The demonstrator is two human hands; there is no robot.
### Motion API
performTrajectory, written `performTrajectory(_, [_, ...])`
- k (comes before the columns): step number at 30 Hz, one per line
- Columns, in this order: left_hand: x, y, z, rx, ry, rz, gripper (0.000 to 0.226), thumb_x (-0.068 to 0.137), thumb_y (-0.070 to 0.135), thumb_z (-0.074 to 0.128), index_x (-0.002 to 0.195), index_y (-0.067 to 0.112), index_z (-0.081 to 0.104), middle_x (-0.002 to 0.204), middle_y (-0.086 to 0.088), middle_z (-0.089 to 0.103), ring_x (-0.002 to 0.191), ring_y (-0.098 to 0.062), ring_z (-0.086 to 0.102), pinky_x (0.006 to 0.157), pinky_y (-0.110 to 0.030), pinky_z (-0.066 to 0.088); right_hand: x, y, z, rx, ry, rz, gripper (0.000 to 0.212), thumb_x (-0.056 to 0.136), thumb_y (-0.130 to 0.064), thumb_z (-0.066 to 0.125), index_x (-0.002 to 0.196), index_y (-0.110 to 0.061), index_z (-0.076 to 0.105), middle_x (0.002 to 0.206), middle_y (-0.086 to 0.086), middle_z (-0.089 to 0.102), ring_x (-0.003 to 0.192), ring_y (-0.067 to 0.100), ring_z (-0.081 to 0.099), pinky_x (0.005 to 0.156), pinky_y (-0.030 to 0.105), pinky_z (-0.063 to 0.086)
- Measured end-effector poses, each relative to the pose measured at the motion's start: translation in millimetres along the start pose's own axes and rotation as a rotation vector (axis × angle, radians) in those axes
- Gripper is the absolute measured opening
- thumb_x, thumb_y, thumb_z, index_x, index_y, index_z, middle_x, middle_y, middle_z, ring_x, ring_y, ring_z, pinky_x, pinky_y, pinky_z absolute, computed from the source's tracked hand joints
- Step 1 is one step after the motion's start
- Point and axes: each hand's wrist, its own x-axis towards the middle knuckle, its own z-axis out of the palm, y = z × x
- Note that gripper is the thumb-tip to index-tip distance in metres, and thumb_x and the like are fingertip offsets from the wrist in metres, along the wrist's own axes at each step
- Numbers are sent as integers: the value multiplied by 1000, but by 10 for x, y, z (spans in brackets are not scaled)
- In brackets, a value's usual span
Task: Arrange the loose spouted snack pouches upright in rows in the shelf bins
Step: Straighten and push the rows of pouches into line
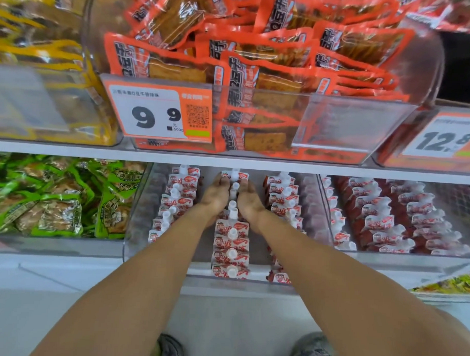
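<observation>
Shop shelving fills the head view, two tiers split by a white shelf edge (69, 148) running across the middle of the frame.

Upper tier: clear curved plastic bin (406, 114) at centre, heaped with orange-edged flat packets of brown snack (259, 59). White-and-orange price tag reading 9.9 (161, 112) on its front, left of centre. Second tag reading 12.8 (448, 138) at right edge. Yellow packets (33, 37) at upper left, blurred.

Lower tier, left: green foil packets (54, 195), piled loose.

Lower tier, centre: clear-walled shelf bin (136, 214) holding red-and-white spouted snack pouches with white caps. Three rows run front to back: left row (171, 202), middle row (231, 247), right row (285, 203). Pouches stand upright, caps up. Neighbouring bin at lower right holds further pouches of the same kind (387, 220), also in rows.

Hands: both bare forearms reach in from the bottom of the frame to the back of the middle row. Left hand (214, 197) lies against the left side of that row, right hand (250, 201) against the right side, white caps showing between them. Fingers point away from the camera and curl over the rearmost pouches; whether they pinch a pouch or only press against it, cannot tell.

Bottom of frame: pale floor and two grey shoes (312, 348).
</observation>
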Motion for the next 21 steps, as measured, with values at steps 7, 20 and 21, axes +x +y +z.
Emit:
performTrajectory(7, [-731,-69,-303,400,-130,62,38,101,39,37,127,20,56,126,3,56,115,-16,51,98,-34,39,-614,67,-188,-127,-135,39,68,101,-59,19,157,-21,12,159,6,28,146,27,29,118,42,21])
performTrajectory(20, [-1119,-251,-403,417,-295,-31,23,99,31,46,106,21,65,109,-8,69,97,-20,63,92,-44,50,-1199,160,-308,-41,-344,158,61,102,-56,29,150,-20,33,155,-2,38,143,21,34,112,36,29])
performTrajectory(21, [-1113,-248,-401,415,-298,-39,22,99,29,47,104,20,66,107,-6,69,98,-21,63,90,-42,50,-1236,131,-313,-28,-350,151,56,104,-50,28,150,-18,35,155,-2,38,144,19,33,111,33,28])
